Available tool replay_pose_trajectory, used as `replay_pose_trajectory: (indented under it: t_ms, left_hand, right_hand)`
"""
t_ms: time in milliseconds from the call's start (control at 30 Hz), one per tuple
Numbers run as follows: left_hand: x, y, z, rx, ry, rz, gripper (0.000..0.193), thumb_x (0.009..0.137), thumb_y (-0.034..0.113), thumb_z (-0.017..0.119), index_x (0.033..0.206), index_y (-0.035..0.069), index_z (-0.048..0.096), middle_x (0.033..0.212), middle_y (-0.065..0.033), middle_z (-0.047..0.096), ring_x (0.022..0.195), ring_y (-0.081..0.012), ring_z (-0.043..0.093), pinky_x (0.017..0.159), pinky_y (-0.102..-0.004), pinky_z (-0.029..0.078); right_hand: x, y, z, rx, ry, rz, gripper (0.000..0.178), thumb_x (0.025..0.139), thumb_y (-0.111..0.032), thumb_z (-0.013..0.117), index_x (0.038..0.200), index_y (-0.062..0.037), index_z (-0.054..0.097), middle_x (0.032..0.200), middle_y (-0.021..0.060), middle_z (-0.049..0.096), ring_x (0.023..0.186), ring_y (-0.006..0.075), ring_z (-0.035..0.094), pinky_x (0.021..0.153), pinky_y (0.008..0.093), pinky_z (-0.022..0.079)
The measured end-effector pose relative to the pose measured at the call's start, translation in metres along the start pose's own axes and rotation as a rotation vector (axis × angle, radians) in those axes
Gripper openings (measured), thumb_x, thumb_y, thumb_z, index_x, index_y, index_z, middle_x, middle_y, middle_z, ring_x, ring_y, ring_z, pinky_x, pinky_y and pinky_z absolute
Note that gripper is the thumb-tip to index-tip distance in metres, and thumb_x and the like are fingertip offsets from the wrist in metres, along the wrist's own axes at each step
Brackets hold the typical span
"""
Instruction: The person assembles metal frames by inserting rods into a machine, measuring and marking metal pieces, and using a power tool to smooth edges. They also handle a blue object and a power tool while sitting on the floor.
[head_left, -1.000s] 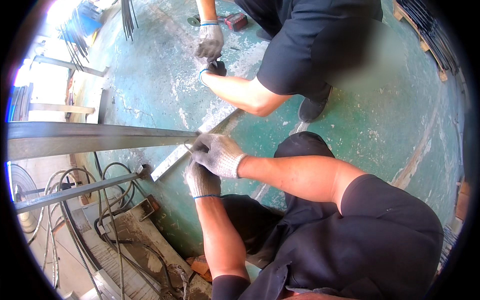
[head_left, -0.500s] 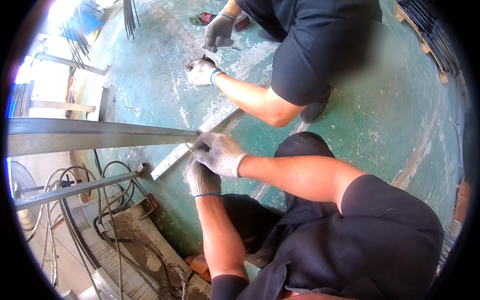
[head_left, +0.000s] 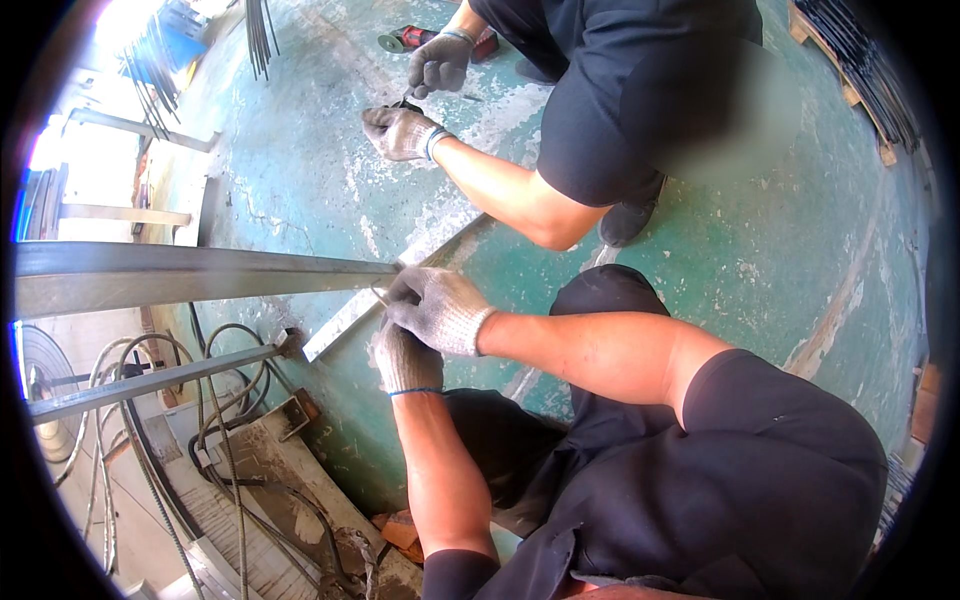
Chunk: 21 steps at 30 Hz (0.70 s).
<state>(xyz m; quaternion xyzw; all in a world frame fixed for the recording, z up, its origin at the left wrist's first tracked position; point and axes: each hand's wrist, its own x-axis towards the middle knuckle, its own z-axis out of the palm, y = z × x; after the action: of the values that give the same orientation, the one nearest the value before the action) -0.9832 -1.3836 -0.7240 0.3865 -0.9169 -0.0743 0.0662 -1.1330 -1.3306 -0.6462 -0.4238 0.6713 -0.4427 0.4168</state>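
Observation:
A long grey steel bar point(head_left: 200, 275) runs in from the left at about waist height. My right hand point(head_left: 440, 308), in a grey knit glove, is closed around its near end, and a thin wire loop point(head_left: 378, 293) shows at my fingertips. My left hand point(head_left: 405, 358), also gloved, is tucked just under the right one with its fingers curled out of sight. A pale flat metal strip point(head_left: 335, 330) lies on the green floor below both hands.
A co-worker in black crouches opposite, both gloved hands point(head_left: 400, 130) together over the floor. A red angle grinder point(head_left: 430, 38) lies behind them. A second bar point(head_left: 150, 380), loose cables point(head_left: 225, 400) and thin rods point(head_left: 260, 25) are on the left.
My hands and the bar have stayed put. The co-worker's gloved hands have shifted slightly over the floor, the upper one to the right.

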Motion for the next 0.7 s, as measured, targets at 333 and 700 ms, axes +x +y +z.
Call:
replay_pose_trajectory:
  t_ms: [333, 700]
  left_hand:
    - [0.0021, 0.0038, -0.0034, 0.052, -0.029, 0.003, 0.031, 0.092, 0.021, 0.065, 0.122, 0.012, 0.068, 0.118, -0.0107, 0.072, 0.110, -0.0281, 0.068, 0.090, -0.0381, 0.054]
    - [0.0017, -0.0004, -0.0006, 0.095, -0.039, 0.024, 0.033, 0.091, 0.021, 0.066, 0.124, 0.013, 0.067, 0.120, -0.0104, 0.071, 0.112, -0.0278, 0.068, 0.090, -0.0388, 0.054]
  right_hand:
    - [0.0008, 0.0009, -0.0009, -0.009, -0.002, -0.016, 0.024, 0.090, -0.031, 0.068, 0.099, -0.0082, 0.071, 0.100, 0.0132, 0.074, 0.096, 0.0300, 0.071, 0.088, 0.0401, 0.054]
    - [0.0018, 0.0010, 0.0006, -0.012, 0.001, -0.016, 0.024, 0.090, -0.030, 0.068, 0.099, -0.0082, 0.071, 0.099, 0.0131, 0.074, 0.095, 0.0300, 0.071, 0.088, 0.0398, 0.054]
